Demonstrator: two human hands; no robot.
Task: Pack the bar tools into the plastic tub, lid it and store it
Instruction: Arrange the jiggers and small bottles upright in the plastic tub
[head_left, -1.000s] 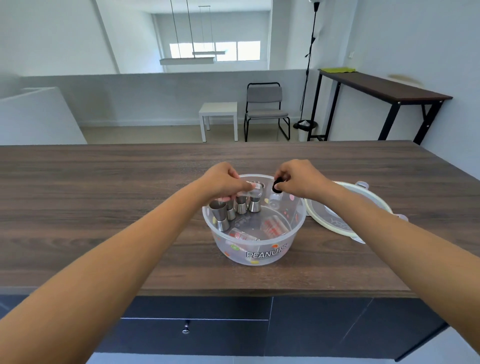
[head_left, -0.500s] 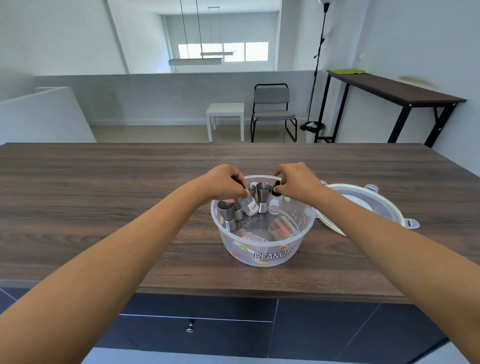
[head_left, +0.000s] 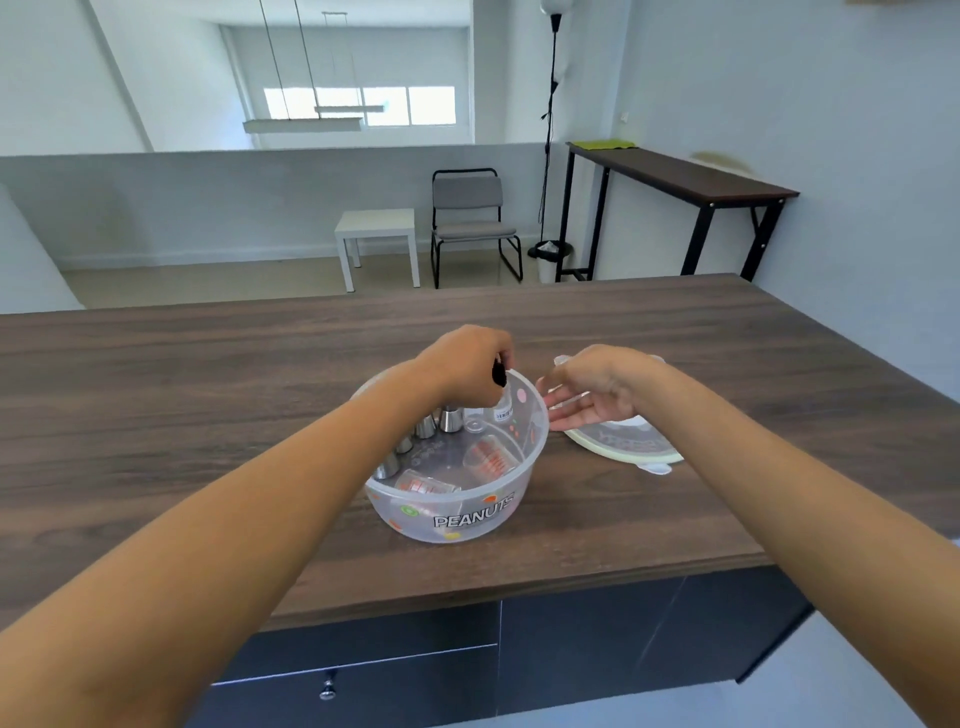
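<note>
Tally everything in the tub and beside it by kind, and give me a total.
Metal jiggers: 4
Clear measuring glasses with red marks: 2
Small black-capped bottle, held in the left hand: 1
Plastic tub: 1
Lid: 1
Total: 9

Tub (head_left: 457, 514): clear plastic, white "PEANUTS" lettering, scattered dots in green, orange, yellow, pink. Metal cups (head_left: 451, 418) inside: silver. Measuring glasses (head_left: 488, 457) inside: clear, orange-red markings. Small bottle (head_left: 503, 410): clear, white label (print too small to read), black cap (head_left: 498, 373). Lid (head_left: 628, 447) at right: translucent, pale yellow-green rim. Counter (head_left: 208, 389): dark brown wood grain. Cabinet front (head_left: 597, 649) below: dark navy-black. Far chair (head_left: 470, 218): grey seat, black frame. Far stool (head_left: 376, 236): white.
</note>
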